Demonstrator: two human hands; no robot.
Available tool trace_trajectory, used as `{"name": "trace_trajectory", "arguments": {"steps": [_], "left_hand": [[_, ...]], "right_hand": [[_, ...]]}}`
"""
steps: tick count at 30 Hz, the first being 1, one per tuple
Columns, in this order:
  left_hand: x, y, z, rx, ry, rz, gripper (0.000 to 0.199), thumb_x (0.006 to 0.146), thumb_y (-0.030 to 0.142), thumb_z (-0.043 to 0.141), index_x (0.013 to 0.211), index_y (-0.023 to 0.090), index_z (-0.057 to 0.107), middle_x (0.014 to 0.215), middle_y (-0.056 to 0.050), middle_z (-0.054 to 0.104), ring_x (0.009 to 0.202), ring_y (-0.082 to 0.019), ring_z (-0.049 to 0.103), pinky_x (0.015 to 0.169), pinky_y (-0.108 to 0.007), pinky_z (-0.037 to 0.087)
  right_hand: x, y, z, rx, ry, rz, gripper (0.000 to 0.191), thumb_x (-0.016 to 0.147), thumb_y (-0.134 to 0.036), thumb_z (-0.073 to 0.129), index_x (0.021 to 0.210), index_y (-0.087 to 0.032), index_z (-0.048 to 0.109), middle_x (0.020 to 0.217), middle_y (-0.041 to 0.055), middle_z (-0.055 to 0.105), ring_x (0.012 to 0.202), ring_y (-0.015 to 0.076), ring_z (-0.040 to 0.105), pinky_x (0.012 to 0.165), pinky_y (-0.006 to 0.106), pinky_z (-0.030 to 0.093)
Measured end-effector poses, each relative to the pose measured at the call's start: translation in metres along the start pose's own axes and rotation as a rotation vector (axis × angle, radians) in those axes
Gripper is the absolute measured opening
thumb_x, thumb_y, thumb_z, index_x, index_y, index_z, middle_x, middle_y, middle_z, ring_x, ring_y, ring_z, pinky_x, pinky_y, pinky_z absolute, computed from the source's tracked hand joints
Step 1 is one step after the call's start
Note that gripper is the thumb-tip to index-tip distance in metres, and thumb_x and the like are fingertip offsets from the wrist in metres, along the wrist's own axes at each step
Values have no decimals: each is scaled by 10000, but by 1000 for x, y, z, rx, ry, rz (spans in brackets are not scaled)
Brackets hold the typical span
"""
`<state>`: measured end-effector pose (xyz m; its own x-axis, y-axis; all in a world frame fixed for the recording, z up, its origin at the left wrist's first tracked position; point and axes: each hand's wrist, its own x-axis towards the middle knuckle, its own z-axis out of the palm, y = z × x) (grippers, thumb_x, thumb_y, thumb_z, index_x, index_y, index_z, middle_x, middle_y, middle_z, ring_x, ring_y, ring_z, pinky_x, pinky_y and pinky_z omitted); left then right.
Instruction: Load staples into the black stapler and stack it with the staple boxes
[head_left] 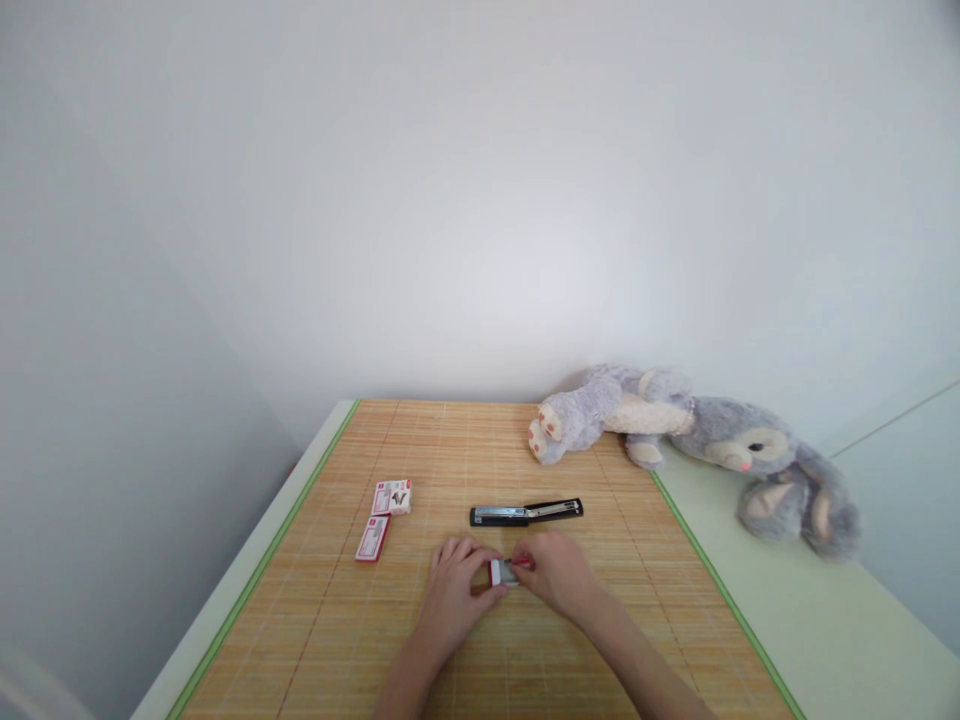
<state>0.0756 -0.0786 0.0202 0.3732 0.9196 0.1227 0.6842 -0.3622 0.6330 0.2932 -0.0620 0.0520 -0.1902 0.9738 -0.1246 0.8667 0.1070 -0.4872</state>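
Small red-and-white cardboard box (495,573) with a grey inside sits between the two hands, in the near half of the tabletop (874,625), well in from both side edges. The left hand (459,588) grips its left end between thumb and fingers; the right hand (553,572) pinches a small red piece (524,561) at its other end, and whether that piece is part of the box cannot be told.

As far as can be judged, the box is open at the top, with both hands not yet off it; the long black stapler (526,513) of metal and plastic, just beyond the hands, already lies spread open, seemingly untouched.

Counted: one box in the hands; two flat red-and-white printed packs (391,497) (372,539), nearly corner to corner, towards the tabletop's left edge; one stapler; one slatted tan bamboo mat (435,450) with green edging; one grey-and-cream plush rabbit (649,415) stretched from the far edge to the right edge.
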Motion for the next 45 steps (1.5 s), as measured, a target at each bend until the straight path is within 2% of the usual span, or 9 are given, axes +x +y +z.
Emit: {"name": "trace_trajectory", "arguments": {"steps": [6,12,20,26,31,35,40,43,45], "left_hand": [[-1,-2,1,-22,10,-9,329,821,379,805,1141,365,731,1084,-2,679,1098,-252,545,977,-388,366],[0,-4,1,-42,8,-18,346,808,411,821,1141,383,727,1064,2,682,1074,-256,553,952,-387,373],[1,-6,3,-61,4,-26,320,801,400,819,1108,368,736,1041,8,700,1060,-256,566,962,-400,366],[1,-11,4,-90,-14,-23,450,786,393,831,1218,368,707,1053,5,726,1080,-270,581,1006,-430,365],[2,-17,1,-126,-34,-12,462,789,385,831,1235,365,711,1077,1,752,1080,-269,615,1026,-437,390],[7,-15,3,-139,-39,9,403,797,391,828,1188,380,734,1059,10,763,1068,-270,625,1005,-438,414],[11,-8,11,-136,-20,37,417,763,415,863,1162,392,743,1021,23,762,1037,-253,636,988,-414,451],[12,-13,13,-117,57,6,323,847,463,781,1143,344,734,992,-2,738,1000,-245,643,956,-405,486],[16,-20,11,-86,154,-47,269,937,470,661,1138,299,714,1040,-40,711,1038,-262,632,959,-431,491]], "right_hand": [[14,-27,5,-265,-101,-97,98,789,-237,712,783,-204,804,832,152,783,830,313,729,722,347,454],[18,-30,4,-284,-126,-174,107,805,-214,686,775,-172,779,839,155,782,830,311,733,730,343,460],[-11,28,-8,12,-52,-150,185,944,-321,585,960,-239,751,717,-14,707,639,142,627,593,233,385],[-30,63,1,152,2,-94,234,954,-405,595,972,-221,738,671,-27,635,621,140,583,606,238,403],[-32,76,-4,201,3,-67,526,818,-425,754,1312,-266,669,740,-35,661,668,166,607,634,259,406],[-29,68,-4,166,-56,-110,355,840,-387,713,1180,-294,752,743,-17,679,680,167,605,649,263,391],[-24,50,0,133,-43,-120,391,792,-338,757,1182,-302,748,787,-15,694,721,173,620,662,259,387],[-22,39,-3,142,-16,-147,479,795,-385,790,1265,-319,719,880,0,701,773,184,635,700,264,414],[-21,32,-6,133,-4,-171,423,848,-411,762,1265,-350,727,892,2,682,763,174,631,706,264,418]]}}
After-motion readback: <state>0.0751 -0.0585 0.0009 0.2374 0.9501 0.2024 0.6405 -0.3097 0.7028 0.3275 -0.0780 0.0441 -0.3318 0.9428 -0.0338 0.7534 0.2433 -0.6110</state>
